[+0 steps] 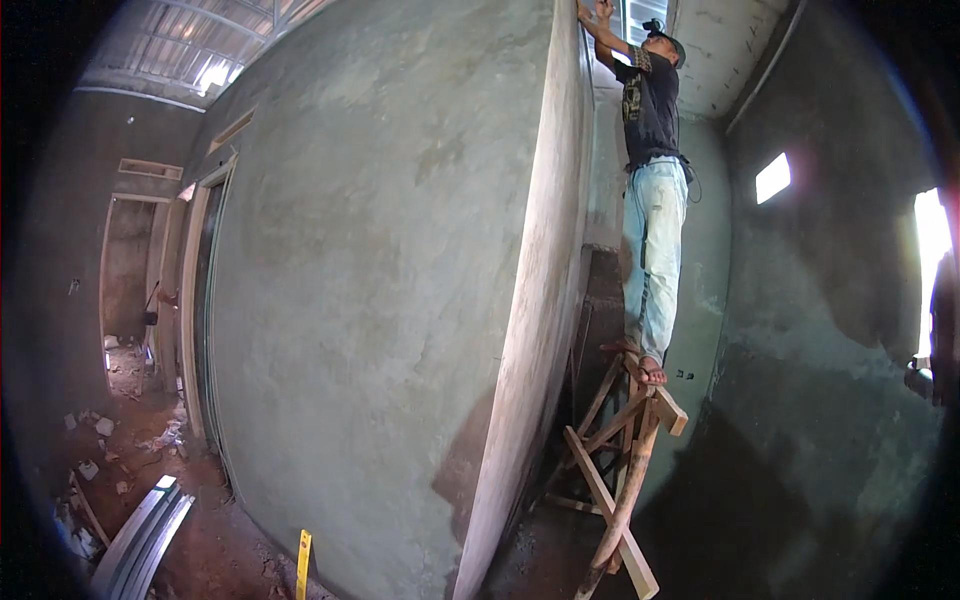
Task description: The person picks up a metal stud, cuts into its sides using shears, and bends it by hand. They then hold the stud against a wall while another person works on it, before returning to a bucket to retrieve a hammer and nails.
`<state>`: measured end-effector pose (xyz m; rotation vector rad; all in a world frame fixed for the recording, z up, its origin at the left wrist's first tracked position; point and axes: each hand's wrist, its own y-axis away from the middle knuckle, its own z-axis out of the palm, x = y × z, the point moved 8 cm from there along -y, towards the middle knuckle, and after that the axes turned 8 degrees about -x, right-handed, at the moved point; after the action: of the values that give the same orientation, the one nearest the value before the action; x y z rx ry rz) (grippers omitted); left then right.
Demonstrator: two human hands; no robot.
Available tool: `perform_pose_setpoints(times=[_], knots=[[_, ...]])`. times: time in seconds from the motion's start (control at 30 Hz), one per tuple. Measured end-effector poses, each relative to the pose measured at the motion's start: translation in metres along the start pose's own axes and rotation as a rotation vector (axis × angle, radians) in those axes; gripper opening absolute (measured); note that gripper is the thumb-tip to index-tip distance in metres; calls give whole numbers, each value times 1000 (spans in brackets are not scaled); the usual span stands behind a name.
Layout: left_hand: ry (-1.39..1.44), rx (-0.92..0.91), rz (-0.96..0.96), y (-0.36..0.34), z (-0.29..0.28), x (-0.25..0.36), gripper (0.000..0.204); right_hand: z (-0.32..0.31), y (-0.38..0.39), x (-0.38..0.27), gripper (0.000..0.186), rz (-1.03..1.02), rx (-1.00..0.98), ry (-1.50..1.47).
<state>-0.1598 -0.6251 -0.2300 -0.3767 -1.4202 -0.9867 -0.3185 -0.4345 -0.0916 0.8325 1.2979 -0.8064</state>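
Note:
Neither my left hand nor my right hand is in the picture. A grey plastered wall fills the middle, ending at a pale, smooth vertical corner strip. Low down, a yellow bar like a spirit level stands nearly upright by the foot of this wall; its lower end is cut off by the picture's edge. To the right another person in a dark T-shirt and light jeans stands barefoot on a wooden trestle. That person's arms reach up to the top of the wall's edge.
Bent metal channels lie on the dirt floor at the lower left, near scattered rubble. Beyond them is a doorway, with a second door frame beside it. Bright window openings pierce the right-hand wall.

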Motion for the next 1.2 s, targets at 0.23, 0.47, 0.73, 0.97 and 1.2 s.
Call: perform_pose_setpoints(times=[0.23,0.47,0.73,0.97,1.2], knots=[[1,-13,3,-1,0,1,93,5,-2,1,42,3,-13,-2],[-6,-23,7,-1,2,2,92,7,-5,2,42,11,-24,-4],[-15,-38,13,-1,4,3,91,9,-6,5,42,17,-33,-14],[-43,-57,22,-1,6,5,90,8,-5,6,43,21,-34,-18],[-210,-51,-24,2,8,-2,89,8,-3,7,43,24,-38,-18]])
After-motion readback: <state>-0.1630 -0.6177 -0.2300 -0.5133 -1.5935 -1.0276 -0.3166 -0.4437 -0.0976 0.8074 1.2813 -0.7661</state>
